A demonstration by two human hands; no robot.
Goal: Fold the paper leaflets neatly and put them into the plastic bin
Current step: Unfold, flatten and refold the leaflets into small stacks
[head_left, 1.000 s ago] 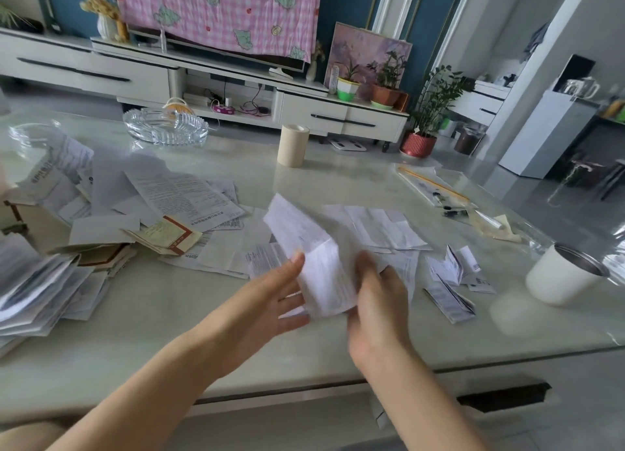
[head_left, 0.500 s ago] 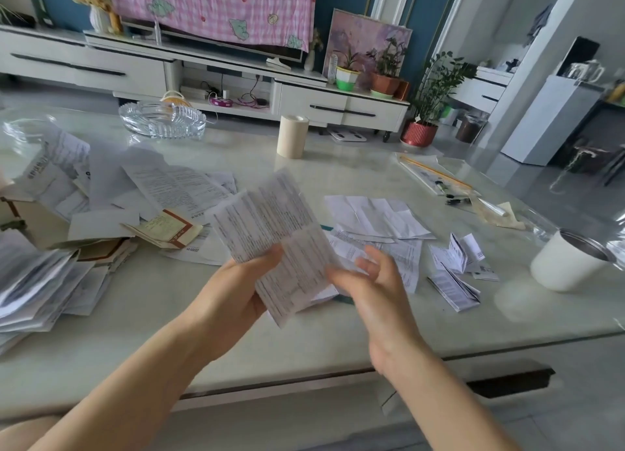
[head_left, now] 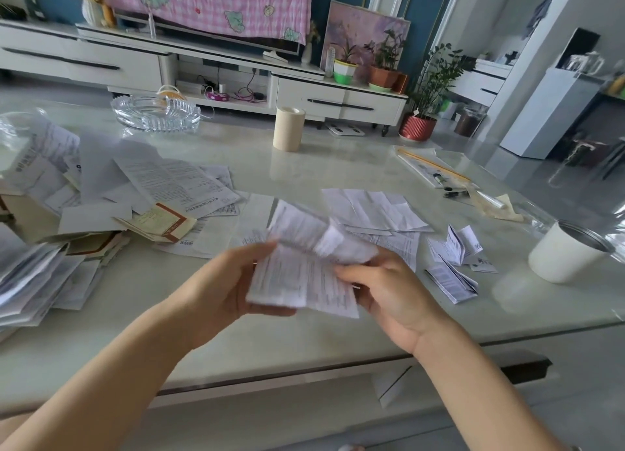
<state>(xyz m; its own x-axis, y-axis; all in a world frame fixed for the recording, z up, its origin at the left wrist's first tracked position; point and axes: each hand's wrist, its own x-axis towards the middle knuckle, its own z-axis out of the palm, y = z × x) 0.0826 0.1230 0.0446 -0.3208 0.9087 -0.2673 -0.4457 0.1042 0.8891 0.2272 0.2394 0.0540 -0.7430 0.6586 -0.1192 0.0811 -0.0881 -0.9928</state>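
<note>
The leaflet [head_left: 306, 268] is held up over the near edge of the table [head_left: 304, 345], between the two hands and clear of the top. The left hand [head_left: 216, 281] grips its lower left edge, thumb on top. The right hand [head_left: 389, 291] pinches the right edge with curled fingers. The sheet is bent over partway, its upper panel curling towards the person, and the bend runs roughly left to right from one hand to the other, so the fold looks half made and not yet pressed flat. A clear plastic rim [head_left: 18, 120] shows at the far left edge, with papers leaning by it. If that is the bin, it lies well apart to the left and beyond the loose heap [head_left: 162, 193], on the left hand's side, so that hand would probably carry the leaflet over. A few folded leaflets [head_left: 451, 278] lie just right of the right hand, near a white cup [head_left: 568, 252]. Fine print covers the held sheet, but blur makes it unreadable. A bold heading on one flat sheet in the heap cannot be made out either.
</note>
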